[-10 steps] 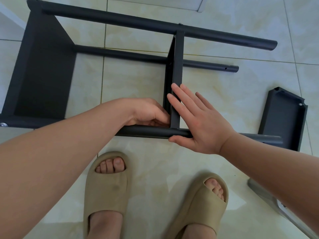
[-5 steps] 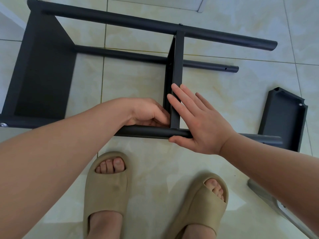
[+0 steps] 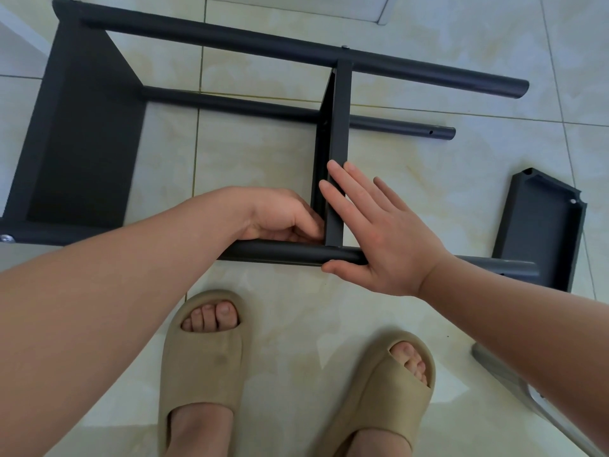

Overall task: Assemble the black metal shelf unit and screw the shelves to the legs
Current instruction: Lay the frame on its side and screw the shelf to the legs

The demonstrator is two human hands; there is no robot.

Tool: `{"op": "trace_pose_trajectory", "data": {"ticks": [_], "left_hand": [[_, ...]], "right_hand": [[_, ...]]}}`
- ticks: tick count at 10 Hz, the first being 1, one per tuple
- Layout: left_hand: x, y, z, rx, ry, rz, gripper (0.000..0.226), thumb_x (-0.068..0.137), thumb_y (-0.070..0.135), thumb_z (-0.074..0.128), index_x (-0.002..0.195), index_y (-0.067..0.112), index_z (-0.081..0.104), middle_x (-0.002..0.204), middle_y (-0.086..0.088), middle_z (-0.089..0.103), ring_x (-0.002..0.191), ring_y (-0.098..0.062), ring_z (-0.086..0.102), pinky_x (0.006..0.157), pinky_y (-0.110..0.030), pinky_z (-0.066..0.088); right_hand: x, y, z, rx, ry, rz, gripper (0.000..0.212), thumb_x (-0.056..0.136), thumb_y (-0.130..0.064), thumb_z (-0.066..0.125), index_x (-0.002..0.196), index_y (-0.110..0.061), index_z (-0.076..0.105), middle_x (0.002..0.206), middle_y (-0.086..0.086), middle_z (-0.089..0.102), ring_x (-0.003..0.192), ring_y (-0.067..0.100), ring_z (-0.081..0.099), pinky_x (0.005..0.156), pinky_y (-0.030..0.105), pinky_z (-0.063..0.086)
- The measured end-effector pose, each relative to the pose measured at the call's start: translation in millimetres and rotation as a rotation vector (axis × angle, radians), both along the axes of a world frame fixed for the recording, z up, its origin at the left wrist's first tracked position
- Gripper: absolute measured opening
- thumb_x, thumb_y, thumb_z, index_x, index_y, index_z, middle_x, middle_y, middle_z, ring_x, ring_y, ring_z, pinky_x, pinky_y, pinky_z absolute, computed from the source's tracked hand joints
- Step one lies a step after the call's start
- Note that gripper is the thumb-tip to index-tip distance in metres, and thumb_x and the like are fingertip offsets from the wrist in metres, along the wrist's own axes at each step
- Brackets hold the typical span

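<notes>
The shelf unit (image 3: 230, 127) lies on its side on the pale tiled floor (image 3: 428, 44), filling the upper half of the frame. Three round black legs show: one (image 3: 296, 51) across the top, one (image 3: 280, 110) below it, one (image 3: 280, 252) nearest the feet. A wide shelf (image 3: 82, 136) joins them at the upper left; a narrow shelf (image 3: 336, 153) stands edge-on in the middle of the frame.

The left hand (image 3: 280, 219) sits curled in the corner where the middle shelf meets the near leg, fingers bent together at the joint; whether they pinch anything cannot be told. The right hand (image 3: 379, 235) lies flat and open against the right face of that shelf, fingers spread upward, thumb under the near leg.

A loose shelf (image 3: 540, 229) rests at the right edge of the frame, its rim up, touching the near leg's end. A silver screw head (image 3: 6, 238) shows at the far left on the near leg. Two tan slippers (image 3: 204, 357) stand at the bottom of the frame. A grey object (image 3: 514, 384) lies at the lower right, partly hidden by the forearm. No writing or brand mark can be read anywhere.
</notes>
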State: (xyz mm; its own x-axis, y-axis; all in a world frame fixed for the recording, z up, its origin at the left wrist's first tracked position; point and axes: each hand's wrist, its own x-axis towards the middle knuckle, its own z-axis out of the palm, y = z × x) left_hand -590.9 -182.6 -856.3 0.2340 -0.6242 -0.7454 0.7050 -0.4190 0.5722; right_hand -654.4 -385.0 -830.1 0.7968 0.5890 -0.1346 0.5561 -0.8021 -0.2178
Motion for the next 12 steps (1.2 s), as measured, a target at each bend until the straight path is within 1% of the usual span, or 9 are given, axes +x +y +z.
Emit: {"op": "trace_pose_trajectory", "data": {"ticks": [1,3,4,5,7,9,10,11,12], "left_hand": [[-1.2,-1.9,0.3,0.003,-0.023,-0.025,0.024,0.090,0.001,0.055,0.079,0.010,0.075,0.083,-0.012,0.073,0.076,-0.021,0.071,0.074,-0.029,0.056],[-1.6,-1.7,0.1,0.037,-0.102,-0.010,0.016,0.090,-0.004,0.055,0.087,0.002,0.069,0.072,-0.011,0.068,0.064,-0.018,0.068,0.061,-0.024,0.055],[-0.4,0.0,0.8,0.003,-0.040,-0.006,0.020,0.090,-0.004,0.054,0.085,0.004,0.072,0.073,-0.011,0.070,0.067,-0.018,0.069,0.066,-0.025,0.056],[-0.8,-1.4,0.2,0.013,-0.022,-0.026,0.026,0.090,0.002,0.056,0.077,0.011,0.076,0.084,-0.012,0.074,0.079,-0.022,0.071,0.082,-0.033,0.055],[-1.7,-1.4,1.0,0.048,-0.063,-0.010,0.014,0.090,-0.001,0.056,0.097,0.000,0.069,0.084,-0.016,0.070,0.072,-0.022,0.070,0.071,-0.028,0.056],[-1.3,-2.4,3.1,0.036,-0.011,-0.024,0.017,0.092,0.004,0.055,0.093,0.003,0.072,0.091,-0.014,0.074,0.083,-0.023,0.071,0.086,-0.035,0.053],[-2.3,-3.0,1.7,0.055,-0.076,-0.021,0.015,0.091,0.003,0.059,0.100,-0.002,0.070,0.094,-0.018,0.073,0.084,-0.025,0.071,0.091,-0.040,0.053],[-1.7,-1.2,0.8,0.041,-0.061,0.005,0.020,0.090,-0.003,0.056,0.106,-0.009,0.067,0.089,-0.020,0.070,0.076,-0.024,0.071,0.081,-0.034,0.056],[-0.5,0.4,1.3,0.019,-0.022,0.020,0.018,0.090,-0.005,0.055,0.093,-0.001,0.072,0.079,-0.014,0.072,0.070,-0.020,0.072,0.068,-0.026,0.058]], "right_hand": [[0.0,0.2,0.4,0.000,0.003,0.000,0.095,0.093,-0.073,0.038,0.161,-0.009,0.020,0.170,0.010,0.007,0.157,0.027,0.005,0.121,0.057,0.024],[0.2,0.3,1.5,0.002,0.006,0.000,0.095,0.093,-0.073,0.037,0.161,-0.009,0.020,0.170,0.010,0.007,0.157,0.027,0.005,0.121,0.057,0.024],[0.1,0.4,1.4,0.002,0.006,-0.001,0.095,0.093,-0.073,0.037,0.161,-0.009,0.020,0.170,0.010,0.007,0.157,0.027,0.005,0.121,0.057,0.024],[0.2,0.2,1.6,0.006,0.006,-0.001,0.094,0.093,-0.072,0.037,0.161,-0.009,0.020,0.170,0.010,0.007,0.157,0.028,0.005,0.121,0.057,0.024],[-0.1,0.2,1.0,0.006,0.003,0.000,0.094,0.093,-0.072,0.038,0.161,-0.009,0.020,0.170,0.010,0.007,0.157,0.028,0.005,0.121,0.057,0.024],[-0.2,-0.1,0.3,0.010,-0.003,0.000,0.094,0.093,-0.072,0.039,0.161,-0.009,0.020,0.170,0.010,0.007,0.157,0.028,0.006,0.120,0.057,0.025],[-0.1,-0.2,0.1,0.008,-0.001,0.000,0.095,0.093,-0.072,0.040,0.161,-0.009,0.020,0.170,0.010,0.007,0.157,0.028,0.005,0.120,0.057,0.025],[-0.3,0.1,-0.1,0.009,0.000,-0.002,0.095,0.093,-0.072,0.040,0.161,-0.009,0.021,0.170,0.010,0.007,0.157,0.028,0.006,0.120,0.057,0.025],[-0.4,0.0,0.2,0.006,0.001,-0.002,0.095,0.093,-0.072,0.040,0.161,-0.009,0.021,0.170,0.010,0.007,0.157,0.028,0.006,0.121,0.057,0.025]]}}
